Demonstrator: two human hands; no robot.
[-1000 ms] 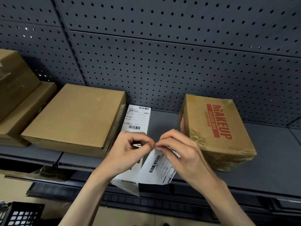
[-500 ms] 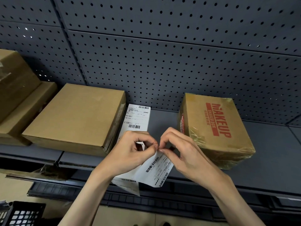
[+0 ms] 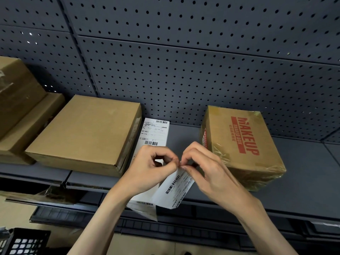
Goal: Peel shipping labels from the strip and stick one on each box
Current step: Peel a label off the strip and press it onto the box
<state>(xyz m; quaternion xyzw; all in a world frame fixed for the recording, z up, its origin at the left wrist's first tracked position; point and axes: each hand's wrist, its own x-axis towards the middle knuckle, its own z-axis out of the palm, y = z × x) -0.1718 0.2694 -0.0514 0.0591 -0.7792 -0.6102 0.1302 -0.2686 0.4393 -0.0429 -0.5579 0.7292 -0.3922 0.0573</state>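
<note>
Grey shelf [image 3: 184,137]; both hands, left [image 3: 147,170] and right [image 3: 207,173], pinching the label strip [image 3: 174,188] between boxes.

Grey shelf [image 3: 303,173], plain flat box [image 3: 86,131], label strip [image 3: 153,133], taped MAKEUP box [image 3: 242,144], stacked boxes [image 3: 20,115] far left

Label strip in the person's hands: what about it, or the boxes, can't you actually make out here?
- Label strip: print too small to read; the pinched corner is hidden by the left hand and right hand, so no telling whether a label has lifted.
- Boxes at far left: cut off by the frame edge.
- Makeup box: far side hidden.
- Black basket: cropped at the bottom corner.
</note>
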